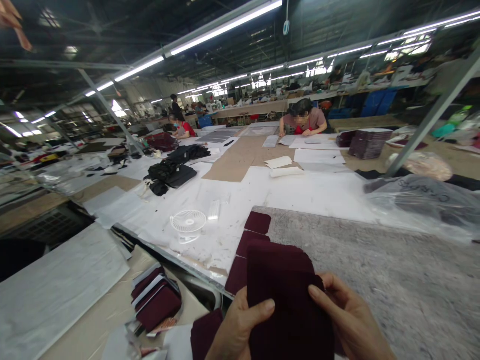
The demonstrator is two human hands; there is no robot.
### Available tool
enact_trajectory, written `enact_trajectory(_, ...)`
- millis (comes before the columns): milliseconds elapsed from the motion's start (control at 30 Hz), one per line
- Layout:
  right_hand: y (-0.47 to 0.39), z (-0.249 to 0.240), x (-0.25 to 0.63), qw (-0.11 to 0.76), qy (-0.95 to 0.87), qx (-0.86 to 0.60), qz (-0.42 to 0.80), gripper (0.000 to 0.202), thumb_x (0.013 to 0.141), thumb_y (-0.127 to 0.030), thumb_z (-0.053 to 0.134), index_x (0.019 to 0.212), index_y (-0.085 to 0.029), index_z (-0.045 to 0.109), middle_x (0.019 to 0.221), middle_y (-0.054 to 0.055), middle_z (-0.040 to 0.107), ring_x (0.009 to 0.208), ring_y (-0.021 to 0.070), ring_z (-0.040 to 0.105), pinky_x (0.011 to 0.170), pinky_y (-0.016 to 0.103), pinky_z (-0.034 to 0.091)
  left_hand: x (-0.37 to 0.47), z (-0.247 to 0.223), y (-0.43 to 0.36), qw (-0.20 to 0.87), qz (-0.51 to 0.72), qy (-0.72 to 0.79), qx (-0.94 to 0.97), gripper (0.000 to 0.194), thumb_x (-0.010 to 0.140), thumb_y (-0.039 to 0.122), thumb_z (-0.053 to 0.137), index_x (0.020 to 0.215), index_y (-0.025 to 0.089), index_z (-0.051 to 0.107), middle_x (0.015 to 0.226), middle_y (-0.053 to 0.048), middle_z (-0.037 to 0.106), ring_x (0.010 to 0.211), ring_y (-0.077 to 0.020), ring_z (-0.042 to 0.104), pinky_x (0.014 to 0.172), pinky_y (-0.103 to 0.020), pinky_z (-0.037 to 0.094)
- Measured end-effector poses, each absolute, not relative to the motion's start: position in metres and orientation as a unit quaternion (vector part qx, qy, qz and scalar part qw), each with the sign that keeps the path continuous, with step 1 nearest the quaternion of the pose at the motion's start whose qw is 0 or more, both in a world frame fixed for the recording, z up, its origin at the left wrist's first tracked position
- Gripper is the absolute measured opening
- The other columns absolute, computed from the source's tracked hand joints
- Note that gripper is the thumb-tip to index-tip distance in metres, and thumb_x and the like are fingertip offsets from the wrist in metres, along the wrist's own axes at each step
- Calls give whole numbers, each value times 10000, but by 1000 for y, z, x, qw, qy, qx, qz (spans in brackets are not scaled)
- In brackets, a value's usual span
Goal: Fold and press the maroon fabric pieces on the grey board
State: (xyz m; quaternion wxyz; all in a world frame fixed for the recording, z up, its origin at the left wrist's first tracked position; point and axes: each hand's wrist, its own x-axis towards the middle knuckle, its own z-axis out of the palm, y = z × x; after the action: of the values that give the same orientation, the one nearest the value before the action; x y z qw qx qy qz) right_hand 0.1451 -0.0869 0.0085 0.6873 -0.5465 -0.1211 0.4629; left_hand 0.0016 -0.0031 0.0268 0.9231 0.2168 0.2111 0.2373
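Observation:
A dark maroon fabric piece (285, 290) with a rounded upper corner is held up in front of me. My left hand (240, 320) grips its left edge, thumb pressed on the face. On the right edge, my right hand (345, 310) pinches the cloth between thumb and fingers. Whether it is one layer or several, I cannot tell. Beyond it, several similar maroon pieces (258, 223) lie in a column along the left edge of a mottled grey board (375, 265). Lower left sits a stack of maroon pieces (157, 305) with pale layers between.
A small white fan (188, 221) stands on the white-covered table (225, 200). Black fabric bundles (172, 170) lie farther back. A clear plastic bag (423, 200) and a metal post (435, 115) are at right. Across the table a person (305, 120) works over papers, near a maroon stack (369, 143).

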Motion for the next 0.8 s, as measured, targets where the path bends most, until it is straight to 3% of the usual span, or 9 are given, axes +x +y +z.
enact_trajectory(133,-88,9,147,673,-135,-560,465,317,642,-403,770,671,-199,529,734,-17,627,642,128,576,570,212,469,1,25,-4,926,230,212,212,308,725,91,637,1029,121,681,955,-131,732,1047,-302,626,1020,-501,386)
enact_trajectory(267,-87,15,150,667,-168,-578,439,381,678,-419,743,994,-282,578,1020,26,663,923,198,628,752,266,520,0,23,-4,926,220,218,217,317,715,113,659,1031,126,680,952,-133,732,1051,-311,622,1007,-509,399)
enact_trajectory(333,-87,17,151,665,-183,-573,442,419,691,-427,730,1058,-301,571,1118,47,645,1024,222,608,825,300,517,-1,22,-5,924,215,226,221,335,712,114,665,1046,133,674,961,-129,731,1066,-309,614,1012,-503,395)
enact_trajectory(467,-88,17,155,653,-199,-577,449,473,684,-452,727,1097,-278,574,1165,87,636,1076,268,592,892,389,498,-2,21,-5,924,204,219,237,354,709,132,671,1063,114,665,948,-137,732,1045,-306,627,1025,-491,380)
enact_trajectory(600,-89,15,158,653,-205,-554,474,523,697,-467,711,1164,-305,537,1170,75,638,1072,251,596,922,388,474,-1,18,-4,924,205,215,242,364,705,141,676,1068,123,662,940,-126,735,1041,-300,629,1027,-485,376)
enact_trajectory(800,-90,15,162,647,-209,-575,456,445,651,-487,740,1037,-299,623,1170,71,635,1100,273,568,906,390,477,-2,15,-2,923,190,218,253,363,681,170,707,1036,106,672,931,-137,733,1004,-313,643,1012,-486,384)
